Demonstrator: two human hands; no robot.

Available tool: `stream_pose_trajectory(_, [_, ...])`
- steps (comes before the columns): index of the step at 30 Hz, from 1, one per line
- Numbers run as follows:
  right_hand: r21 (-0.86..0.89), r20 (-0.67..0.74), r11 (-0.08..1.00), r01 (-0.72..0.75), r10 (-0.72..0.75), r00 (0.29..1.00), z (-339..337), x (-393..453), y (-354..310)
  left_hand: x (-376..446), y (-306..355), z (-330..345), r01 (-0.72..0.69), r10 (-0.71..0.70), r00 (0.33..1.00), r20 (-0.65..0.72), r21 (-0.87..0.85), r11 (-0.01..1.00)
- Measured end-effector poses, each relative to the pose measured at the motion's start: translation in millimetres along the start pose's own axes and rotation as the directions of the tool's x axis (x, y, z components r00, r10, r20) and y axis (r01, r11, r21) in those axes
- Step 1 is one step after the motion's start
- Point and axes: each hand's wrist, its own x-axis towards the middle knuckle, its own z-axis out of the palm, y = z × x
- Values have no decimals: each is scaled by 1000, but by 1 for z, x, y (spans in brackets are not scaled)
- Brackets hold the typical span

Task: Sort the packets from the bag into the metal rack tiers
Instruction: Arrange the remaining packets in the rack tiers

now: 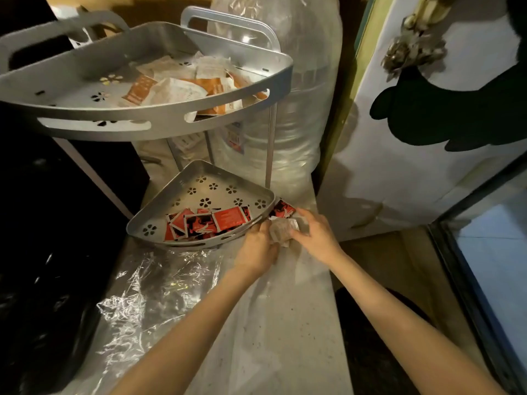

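The upper rack tier (159,129) is matt grey brushed metal, its floor punched with flower-shaped holes; the lower rack tier (199,178) has the same dull metal finish and cut-outs. Red packets (228,219) in it look glossy, like printed foil or plastic. White and orange packets (176,86) above seem papery and matt. The clear plastic bag (148,283) is thin, crinkled and shiny. The tabletop (288,337) is pale, speckled and smooth.
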Motion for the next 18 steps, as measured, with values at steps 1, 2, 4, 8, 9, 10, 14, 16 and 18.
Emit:
stream_pose_trajectory(1, [-27,12,1000,7,-6,1000,2,3,2,2,0,4,26,-26,1000,-17,-22,999])
stream_pose_trajectory(2, [-42,19,999,14,-13,1000,4,6,3,4,0,6,57,-59,998,-33,-42,997])
stream_pose_trajectory(4, [-53,26,998,28,-27,999,6,10,4,7,4,9,108,-111,992,-64,-53,993])
stream_pose_trajectory(8, [58,0,998,6,-6,1000,12,19,7,10,8,16,149,-148,983,-110,-3,989])
stream_pose_trajectory(9, [96,-7,995,-8,8,1000,13,20,6,11,7,17,148,-148,982,-114,-7,989])
stream_pose_trajectory(10, [123,-11,992,-27,29,1000,13,21,5,11,8,17,145,-146,983,-115,-12,989])
stream_pose_trajectory(14, [199,-9,978,-63,66,998,11,21,5,10,9,15,82,-85,987,-138,-26,996])
stream_pose_trajectory(16, [273,22,958,-90,87,996,8,20,7,9,10,12,57,-68,986,-150,-79,995])
stream_pose_trajectory(18, [345,66,931,-123,106,992,2,18,7,7,12,8,26,-49,987,-155,-147,989])
